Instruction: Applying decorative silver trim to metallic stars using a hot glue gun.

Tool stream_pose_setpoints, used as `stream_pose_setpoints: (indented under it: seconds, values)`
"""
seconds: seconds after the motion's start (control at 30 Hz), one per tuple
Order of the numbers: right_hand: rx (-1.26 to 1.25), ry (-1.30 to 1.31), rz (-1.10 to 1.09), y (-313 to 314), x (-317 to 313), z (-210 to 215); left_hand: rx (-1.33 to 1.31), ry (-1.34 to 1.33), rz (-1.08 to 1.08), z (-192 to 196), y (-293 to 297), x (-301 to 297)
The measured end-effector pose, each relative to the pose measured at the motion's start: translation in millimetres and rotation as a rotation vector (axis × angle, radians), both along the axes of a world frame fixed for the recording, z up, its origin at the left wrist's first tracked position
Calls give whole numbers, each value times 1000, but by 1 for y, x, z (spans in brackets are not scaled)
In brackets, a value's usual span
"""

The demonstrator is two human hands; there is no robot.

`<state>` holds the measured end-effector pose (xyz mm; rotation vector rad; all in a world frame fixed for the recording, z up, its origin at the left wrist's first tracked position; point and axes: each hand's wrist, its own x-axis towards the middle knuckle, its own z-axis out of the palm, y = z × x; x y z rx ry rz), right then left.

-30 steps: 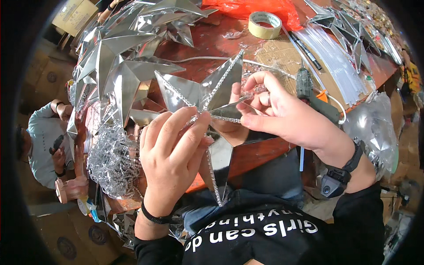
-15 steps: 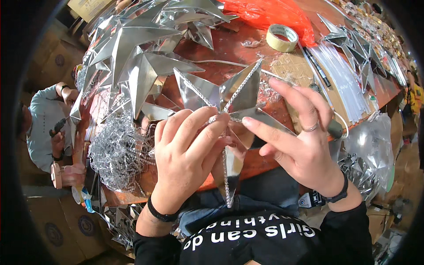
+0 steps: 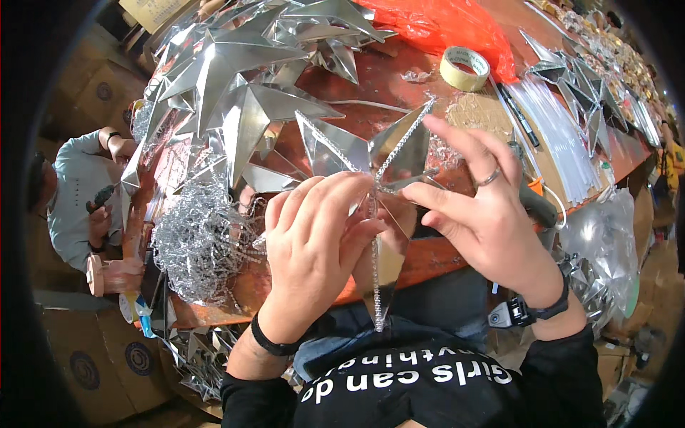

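Observation:
A silver mirror-finish star [image 3: 392, 265] with raised ridges is in front of me, one point toward my body. Rhinestone-like sparkling trim [image 3: 404, 145] runs along several of its ridges. My left hand [image 3: 317, 239] is closed over the star's left side, fingertips near the centre and thumb below them. My right hand [image 3: 492, 207] has its fingers apart. Its index fingertip touches or nearly touches the star just right of the centre, where the trim lines meet. The left fingers partly hide the star's left arm.
Several silver stars [image 3: 246, 107] pile up at the back left, above a tangled heap of sparkling trim [image 3: 200, 239]. A tape roll [image 3: 464, 69], red plastic [image 3: 457, 28], a marker [image 3: 523, 121], clear sticks [image 3: 553, 139] and a glue gun [image 3: 536, 207] lie rightward. A co-worker [image 3: 85, 192] sits at left.
The whole view has shifted slightly right. My left thumb stretches out more, and my right wrist has turned, showing the small strapped-on camera more fully. The star keeps about the same pose.

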<state>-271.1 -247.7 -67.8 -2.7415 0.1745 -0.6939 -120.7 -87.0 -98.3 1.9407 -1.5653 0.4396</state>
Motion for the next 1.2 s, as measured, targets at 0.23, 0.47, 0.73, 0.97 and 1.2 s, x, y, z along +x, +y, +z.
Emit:
stream_pose_setpoints:
  seconds: [0.23, 0.47, 0.73, 0.97, 1.2]
  values:
    - [64, -45, -54, 7, 3, 0, -272, 289, -47, -25, 2, -5]
    - [-262, -67, -78, 23, 9, -7, -244, 273, -40, -22, 3, -7]
    - [-7, -152, -108, 3, 6, 1, -395, 93, -75, -13, -4, -4]
    - [101, 505, -130, -8, -11, 17, -409, 116, -65, 25, 30, 5]
    - [-36, 460, 42, -15, -4, 4, -818, 334, 342, 21, 99, 30]
